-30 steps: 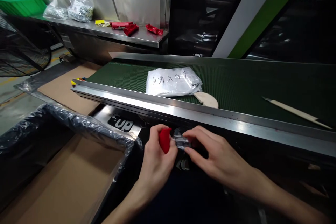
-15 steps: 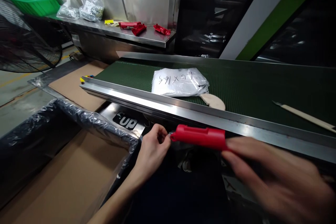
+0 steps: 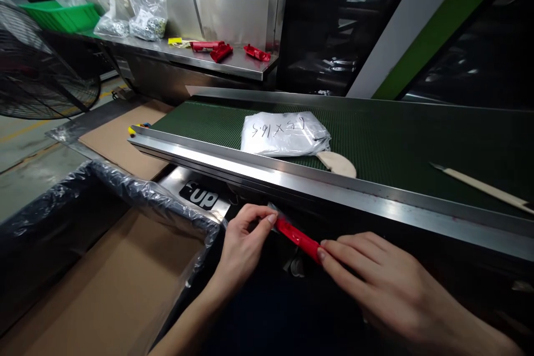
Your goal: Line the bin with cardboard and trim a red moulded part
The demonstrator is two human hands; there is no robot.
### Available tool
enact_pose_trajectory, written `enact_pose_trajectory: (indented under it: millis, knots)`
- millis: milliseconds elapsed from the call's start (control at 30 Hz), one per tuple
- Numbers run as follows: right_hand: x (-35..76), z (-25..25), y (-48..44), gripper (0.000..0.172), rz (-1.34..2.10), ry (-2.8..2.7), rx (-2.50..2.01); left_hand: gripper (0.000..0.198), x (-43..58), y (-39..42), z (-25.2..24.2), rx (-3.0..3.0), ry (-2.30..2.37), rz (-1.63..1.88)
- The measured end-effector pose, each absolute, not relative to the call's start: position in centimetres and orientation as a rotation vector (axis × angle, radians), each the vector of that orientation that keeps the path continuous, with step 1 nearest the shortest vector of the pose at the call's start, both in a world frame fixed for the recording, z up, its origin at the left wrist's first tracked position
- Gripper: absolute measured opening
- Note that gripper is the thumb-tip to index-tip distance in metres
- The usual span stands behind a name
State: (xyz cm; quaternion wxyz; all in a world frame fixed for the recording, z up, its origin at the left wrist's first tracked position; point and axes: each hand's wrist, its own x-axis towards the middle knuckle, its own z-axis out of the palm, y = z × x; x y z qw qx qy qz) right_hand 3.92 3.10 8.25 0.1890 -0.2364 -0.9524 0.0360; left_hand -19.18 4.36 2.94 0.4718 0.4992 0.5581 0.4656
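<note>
Below the conveyor's front rail, my right hand pinches the near end of a long red plastic part between thumb and fingers. The part slants down to the right. My left hand is closed at its far end, thumb and forefinger pinching the edge of a clear plastic bag. The bag's film shows around the far end of the red part; how far it covers the part I cannot tell. On the belt above lies a clear packet with handwritten figures.
A lined box stands at the left, by the conveyor. On the belt lie a pale curved piece and a pale-handled knife. Red parts and bags of metal pieces occupy the back shelf; a fan is far left.
The red part has moved left and now tilts downward to the right, its far end at the bag. My right hand has come left with it; my left hand stays nearly in place.
</note>
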Motion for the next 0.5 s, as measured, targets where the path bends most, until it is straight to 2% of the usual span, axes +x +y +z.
enact_pose_trajectory:
  millis: [167,300,500]
  knots:
    - [1.9,6.8,2.9,0.024,-0.009,-2.434,-0.791,0.015,-17.7,2.6,2.2,1.268,1.363,1.212]
    - [-0.1,4.8,2.3,0.033,0.104,-2.015,-0.917,0.014,-16.8,1.2,1.4,1.308,1.370,1.279]
    - [1.6,4.3,3.6,0.047,0.270,-2.393,-0.768,0.014,-18.5,1.0,2.5,1.531,1.289,1.297]
